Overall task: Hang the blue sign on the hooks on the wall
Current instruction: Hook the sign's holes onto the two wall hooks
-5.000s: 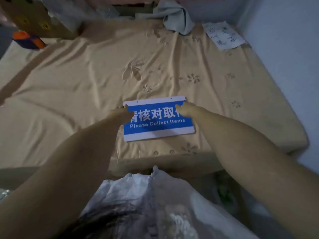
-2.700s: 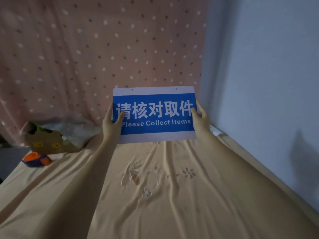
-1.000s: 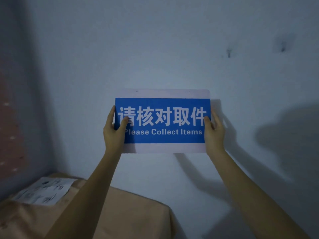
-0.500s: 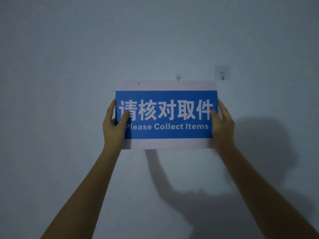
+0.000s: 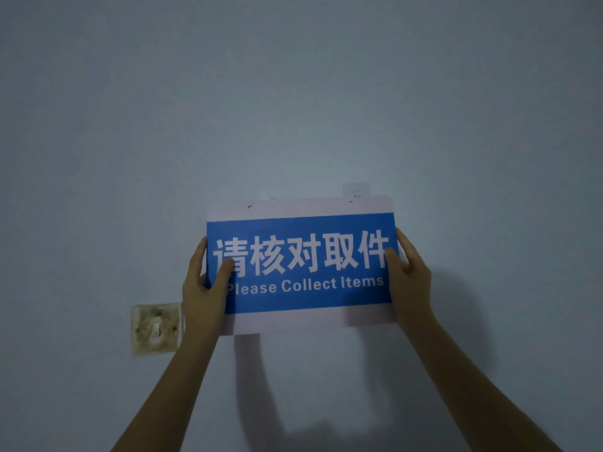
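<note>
We grip the blue sign with left hand and right hand, fingers closed on its side edges, against the wall.

A pale blue-grey wall fills the whole view, dim and evenly painted, lighter toward the middle and darker toward the corners. A square wall plate, like a switch or socket cover, sits on it at about eight o'clock from the centre of the view. Its face looks stained and blotchy, with a small pale piece at its middle; what sort of fitting it is cannot be told in this light. Soft dark shadows lie on the paint from five to seven o'clock, running down toward the bottom edge, the broadest of them near six o'clock
</note>
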`<act>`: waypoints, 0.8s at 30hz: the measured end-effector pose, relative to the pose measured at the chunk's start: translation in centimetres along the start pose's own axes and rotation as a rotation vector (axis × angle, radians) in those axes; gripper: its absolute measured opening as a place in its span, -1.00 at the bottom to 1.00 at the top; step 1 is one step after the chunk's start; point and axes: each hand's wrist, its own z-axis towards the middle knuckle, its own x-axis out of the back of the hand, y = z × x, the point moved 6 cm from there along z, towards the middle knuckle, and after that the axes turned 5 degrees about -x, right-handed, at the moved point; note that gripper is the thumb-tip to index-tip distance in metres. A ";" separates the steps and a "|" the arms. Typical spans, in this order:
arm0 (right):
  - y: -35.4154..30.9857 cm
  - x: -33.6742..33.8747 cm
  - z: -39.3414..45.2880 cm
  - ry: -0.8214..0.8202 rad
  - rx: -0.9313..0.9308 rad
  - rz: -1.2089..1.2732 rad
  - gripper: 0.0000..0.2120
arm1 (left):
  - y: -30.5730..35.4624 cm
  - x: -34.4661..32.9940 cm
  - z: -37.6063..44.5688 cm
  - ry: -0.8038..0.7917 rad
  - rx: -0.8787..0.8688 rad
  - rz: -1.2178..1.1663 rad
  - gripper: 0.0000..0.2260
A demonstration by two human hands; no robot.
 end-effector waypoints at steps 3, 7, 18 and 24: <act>0.4 0.0 0.5 0.006 -0.004 -0.003 -0.60 | -0.7 -0.7 0.5 -0.013 0.005 -0.006 -0.53; 1.1 0.4 0.6 0.048 -0.015 -0.019 -0.62 | -1.3 -1.5 1.0 -0.038 -0.013 -0.014 -0.53; 0.2 -0.4 1.8 0.087 0.060 -0.113 -0.73 | -3.3 -3.0 2.7 -0.114 0.007 -0.039 -0.44; 0.3 -0.4 2.0 0.092 0.069 -0.122 -0.73 | -3.6 -3.2 2.7 -0.122 -0.033 -0.012 -0.49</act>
